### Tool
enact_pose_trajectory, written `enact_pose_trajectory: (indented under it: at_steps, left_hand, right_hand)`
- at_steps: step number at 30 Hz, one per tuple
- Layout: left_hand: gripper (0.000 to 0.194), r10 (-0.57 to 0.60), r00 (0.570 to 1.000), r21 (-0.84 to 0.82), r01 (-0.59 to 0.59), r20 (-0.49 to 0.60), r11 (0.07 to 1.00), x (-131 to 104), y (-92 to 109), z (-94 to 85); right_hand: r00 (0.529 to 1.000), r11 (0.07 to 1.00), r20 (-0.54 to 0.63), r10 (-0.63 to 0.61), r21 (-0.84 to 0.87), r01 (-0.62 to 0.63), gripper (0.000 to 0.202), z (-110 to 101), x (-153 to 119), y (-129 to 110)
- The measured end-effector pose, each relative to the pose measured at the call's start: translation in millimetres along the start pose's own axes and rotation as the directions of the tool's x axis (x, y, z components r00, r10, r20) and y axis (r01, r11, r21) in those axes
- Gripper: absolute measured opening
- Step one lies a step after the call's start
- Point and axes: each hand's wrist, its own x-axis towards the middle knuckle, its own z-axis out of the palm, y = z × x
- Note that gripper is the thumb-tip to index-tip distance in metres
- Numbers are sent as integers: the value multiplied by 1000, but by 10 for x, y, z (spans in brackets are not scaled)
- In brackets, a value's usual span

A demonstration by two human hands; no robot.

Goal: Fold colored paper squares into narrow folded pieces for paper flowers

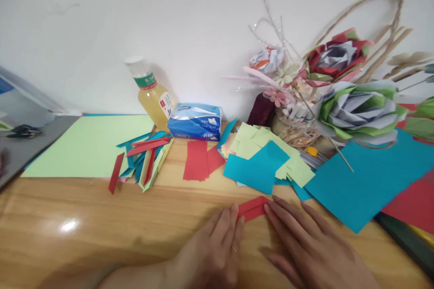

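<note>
The left hand pinches the left end of a folded red paper on the desk between its fingers, while the right hand rests outstretched fingers on the right end, thumb spread apart. Just beyond lie blue paper pieces and, further left, a heap of folded strips; behind these are a tissue pack, a bottle and paper flowers.
</note>
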Motion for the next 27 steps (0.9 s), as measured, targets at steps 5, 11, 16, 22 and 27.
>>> enact_pose_trajectory:
  at_steps: [5,11,16,22,27]
  left_hand:
    - [34,47,999,-13,-47,22,999,-2,-14,-4]
    - [30,49,998,-104,-53,-33,993,14,-97,8]
    - [24,-99,988,-261,65,-119,963,55,-143,19]
    - [20,-196,977,-340,158,-80,927,79,-137,71]
    - [16,-385,917,-528,377,99,761,142,-224,49]
  right_hand:
    - [995,983,-2,98,154,-96,31,-21,-31,114]
    - [998,970,-49,-29,240,40,31,-10,119,62]
    - [995,952,-80,-61,294,82,35,51,184,16]
    - [995,935,-74,-70,343,91,34,77,217,24]
    - [998,917,51,34,395,-51,33,28,313,55]
